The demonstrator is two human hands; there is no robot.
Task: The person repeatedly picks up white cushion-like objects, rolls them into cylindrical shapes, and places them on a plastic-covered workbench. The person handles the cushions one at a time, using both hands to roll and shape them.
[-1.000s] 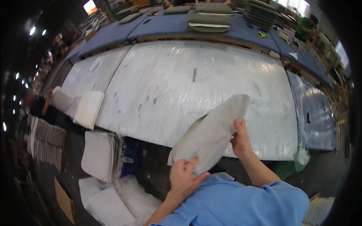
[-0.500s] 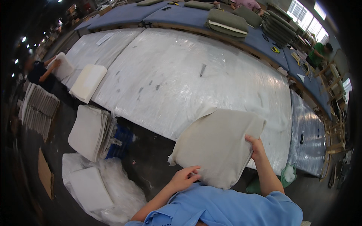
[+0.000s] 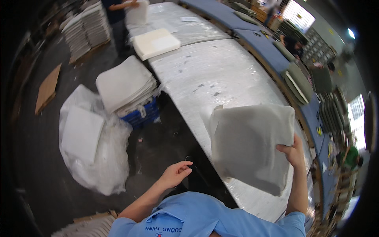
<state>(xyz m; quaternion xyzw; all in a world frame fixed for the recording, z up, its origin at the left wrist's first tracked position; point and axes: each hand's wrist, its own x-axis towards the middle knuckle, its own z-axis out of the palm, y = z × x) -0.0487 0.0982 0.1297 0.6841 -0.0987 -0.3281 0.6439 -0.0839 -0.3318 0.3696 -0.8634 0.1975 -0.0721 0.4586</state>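
Observation:
A grey fabric-covered cushion (image 3: 252,146) with rounded corners is held over the near edge of the plastic-wrapped table (image 3: 185,75). My right hand (image 3: 294,152) grips its right edge, thumb on the face towards me and the other fingers hidden behind. A small flap of fabric sticks up at the cushion's far left corner. Apart from the cushion, my left hand (image 3: 177,174) hangs over the dark floor to the left of the table, holding nothing, its fingers loosely bent and stretched forward.
Left of the table, white pads (image 3: 124,81) are stacked on a blue crate (image 3: 142,114). Nearer lies a clear plastic bag (image 3: 110,162) with a white foam pad (image 3: 83,134). A cream foam block (image 3: 156,43) rests on the table; beyond it another person (image 3: 116,19) stands. Blue tables (image 3: 252,37) run behind.
My left hand has come away from the cushion's lower edge and moved left. The view has turned left; my right hand still holds the cushion, now tilted more upright.

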